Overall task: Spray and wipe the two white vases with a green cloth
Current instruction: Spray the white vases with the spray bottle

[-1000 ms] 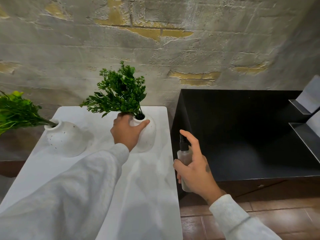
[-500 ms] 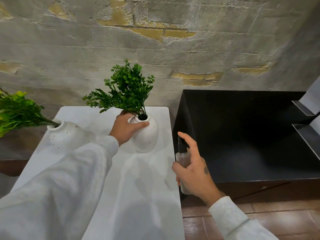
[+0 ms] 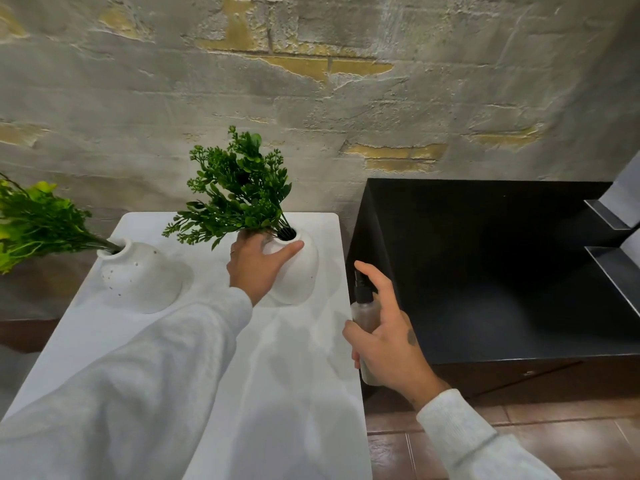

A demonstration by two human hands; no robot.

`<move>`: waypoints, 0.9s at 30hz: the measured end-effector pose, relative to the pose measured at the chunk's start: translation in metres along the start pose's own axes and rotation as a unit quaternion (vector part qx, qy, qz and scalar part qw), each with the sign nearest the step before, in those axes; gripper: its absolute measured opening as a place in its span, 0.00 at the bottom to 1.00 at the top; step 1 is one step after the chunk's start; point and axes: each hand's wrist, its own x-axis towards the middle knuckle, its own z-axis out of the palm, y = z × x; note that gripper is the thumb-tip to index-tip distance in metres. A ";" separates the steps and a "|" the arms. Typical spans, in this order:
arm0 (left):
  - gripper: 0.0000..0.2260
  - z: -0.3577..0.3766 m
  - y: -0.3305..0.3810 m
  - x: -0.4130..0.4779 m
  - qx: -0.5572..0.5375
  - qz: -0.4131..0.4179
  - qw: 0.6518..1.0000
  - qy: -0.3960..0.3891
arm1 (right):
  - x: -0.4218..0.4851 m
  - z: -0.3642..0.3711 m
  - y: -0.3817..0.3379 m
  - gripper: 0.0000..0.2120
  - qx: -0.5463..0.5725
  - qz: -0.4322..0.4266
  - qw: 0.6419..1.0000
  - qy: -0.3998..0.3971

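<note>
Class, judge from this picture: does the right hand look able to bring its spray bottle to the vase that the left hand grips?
Probably yes. Nothing stands between the spray bottle in the right hand and the vase; the left hand grips its left side, so the facing side is free.

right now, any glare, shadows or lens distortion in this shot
Head view: wide-angle bowing curves the wall lines and white table edges; soft shadows lie on the table before the held vase; the black cabinet has a dull sheen; the spray bottle looks sharp.
</note>
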 end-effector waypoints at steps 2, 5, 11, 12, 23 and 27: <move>0.35 -0.009 -0.001 0.004 -0.055 -0.028 0.998 -0.028 | -0.001 0.000 0.001 0.38 0.000 0.004 1.000 -0.001; 0.44 -0.024 -0.001 0.014 -0.079 -0.072 0.992 -0.074 | -0.001 0.003 0.001 0.38 -0.007 0.005 1.000 -0.006; 0.39 -0.044 0.008 0.034 0.036 -0.050 0.979 -0.194 | -0.001 0.011 -0.002 0.38 -0.017 -0.016 0.999 -0.022; 0.42 -0.046 0.008 0.038 0.051 -0.049 0.977 -0.203 | -0.002 0.012 -0.003 0.38 -0.027 -0.028 0.999 -0.022; 0.47 -0.048 0.000 0.043 0.057 -0.067 0.974 -0.208 | -0.004 0.018 -0.001 0.35 -0.057 -0.057 0.997 0.007; 0.44 -0.047 -0.003 0.037 0.056 -0.054 0.977 -0.198 | -0.005 0.017 -0.003 0.39 -0.027 -0.047 0.998 0.007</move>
